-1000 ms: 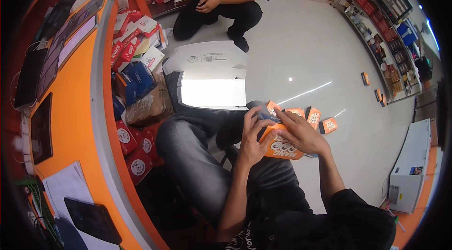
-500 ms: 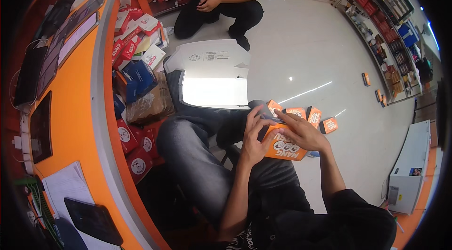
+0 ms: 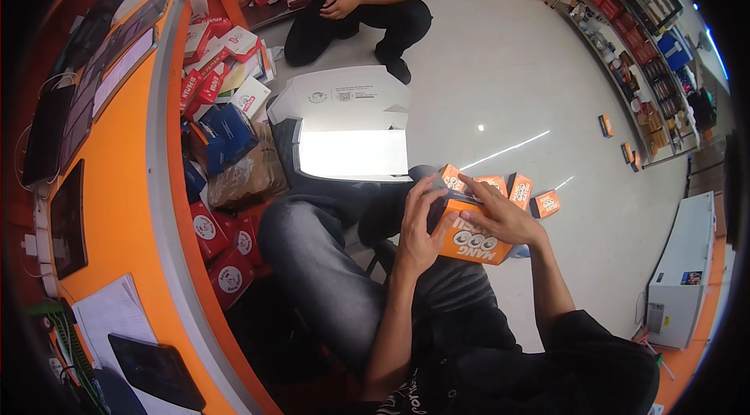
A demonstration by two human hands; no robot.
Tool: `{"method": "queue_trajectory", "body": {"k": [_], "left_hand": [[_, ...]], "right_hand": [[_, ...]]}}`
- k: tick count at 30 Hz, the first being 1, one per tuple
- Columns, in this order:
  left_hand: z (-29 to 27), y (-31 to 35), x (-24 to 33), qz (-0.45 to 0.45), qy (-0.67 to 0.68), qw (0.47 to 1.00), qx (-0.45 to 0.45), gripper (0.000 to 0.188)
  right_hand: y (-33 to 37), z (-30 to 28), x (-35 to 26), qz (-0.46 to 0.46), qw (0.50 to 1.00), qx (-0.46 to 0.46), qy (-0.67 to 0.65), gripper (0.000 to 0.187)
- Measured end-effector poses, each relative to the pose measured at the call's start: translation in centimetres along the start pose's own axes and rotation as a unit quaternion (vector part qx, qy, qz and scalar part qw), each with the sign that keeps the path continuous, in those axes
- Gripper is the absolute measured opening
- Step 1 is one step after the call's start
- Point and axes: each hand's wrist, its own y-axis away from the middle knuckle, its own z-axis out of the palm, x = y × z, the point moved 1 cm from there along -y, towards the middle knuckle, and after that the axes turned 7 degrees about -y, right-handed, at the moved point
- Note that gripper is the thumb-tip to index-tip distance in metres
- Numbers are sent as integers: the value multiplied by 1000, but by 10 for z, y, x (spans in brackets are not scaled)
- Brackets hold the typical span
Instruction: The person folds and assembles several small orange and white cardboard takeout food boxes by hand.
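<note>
An orange box (image 3: pixel 471 246) with dark edges and white print is held above my lap, its printed front tilted toward me. My left hand (image 3: pixel 422 226) grips its left side, thumb on the front and fingers bent over the top. On the right, my right hand (image 3: pixel 502 216) presses the top and upper front, fingers reaching toward the left hand's fingertips. The box's top is partly covered by both hands. Just past them, several similar small orange boxes (image 3: pixel 519 191) sit on the floor.
Ahead lie white unfolded cardboard sheets (image 3: pixel 351 152). Red, white and blue boxes (image 3: pixel 230 132) are heaped beside the orange counter (image 3: pixel 125 204) on my left. A co-worker in black (image 3: pixel 367 1) crouches at the back. Stocked shelves (image 3: pixel 648 75) and a white chest (image 3: pixel 681 274) stand on the right.
The orange box has tipped slightly, showing more of its front. My right fingers have shifted a little on top. The co-worker has leaned, and a second hand now shows near the boxes behind.
</note>
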Motion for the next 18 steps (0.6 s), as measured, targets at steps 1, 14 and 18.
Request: {"method": "queue_trajectory", "body": {"k": [1,14,18], "left_hand": [[0,0,2,8,-15,1000,-5,20],[-3,0,-4,51,-28,998,-3,17],[1,1,-1,-40,29,999,2,21]], "right_hand": [[1,0,-1,3,1000,-6,2,73],[-14,-6,-6,48,994,-8,-97,51],[-10,1,-7,19,998,6,-55,50]]}}
